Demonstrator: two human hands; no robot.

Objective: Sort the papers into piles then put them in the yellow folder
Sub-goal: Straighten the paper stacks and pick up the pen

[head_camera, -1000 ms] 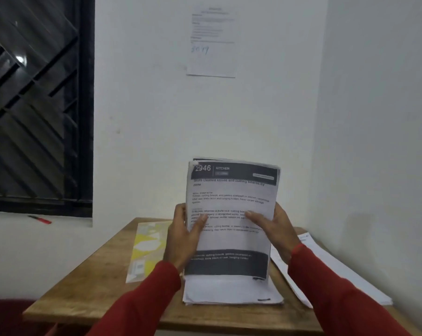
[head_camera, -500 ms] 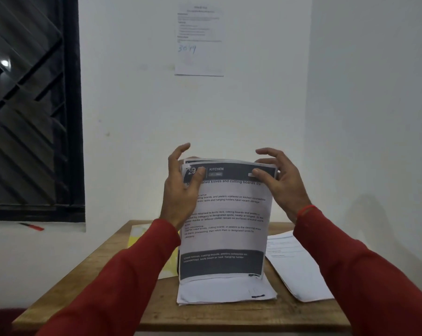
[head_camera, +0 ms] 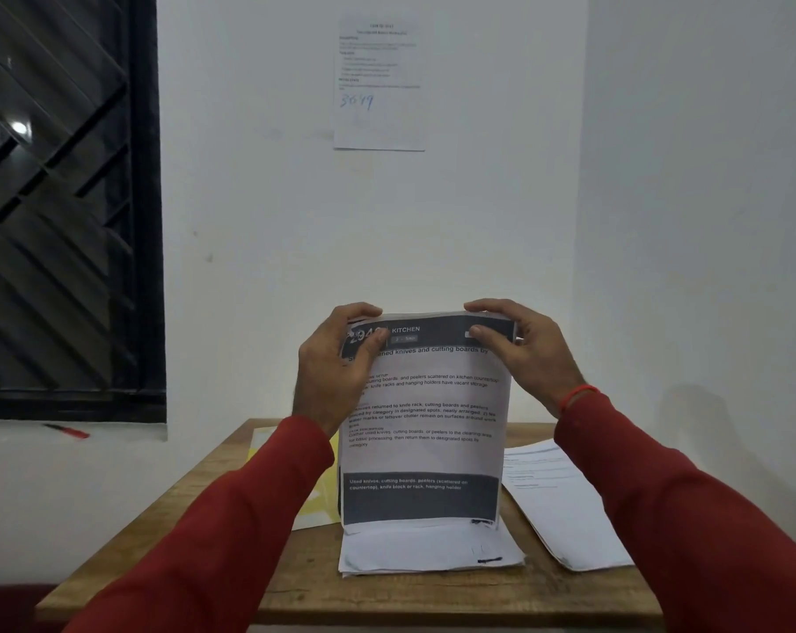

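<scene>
I see both my left hand and right hand gripping the upright sheaf, which hides much of the yellow folder, beside a loose pile.

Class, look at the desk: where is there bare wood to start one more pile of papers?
Bare wood shows along the front edge of the table, before the middle pile, and at the front left corner below the yellow folder. The strip between the middle pile and the right pile is narrow. The far side is crowded or hidden by the held sheets.

One head-worn view looks forward and slightly down from the near edge of the wooden surface, close above it, facing the white wall behind that surface's far edge.
</scene>
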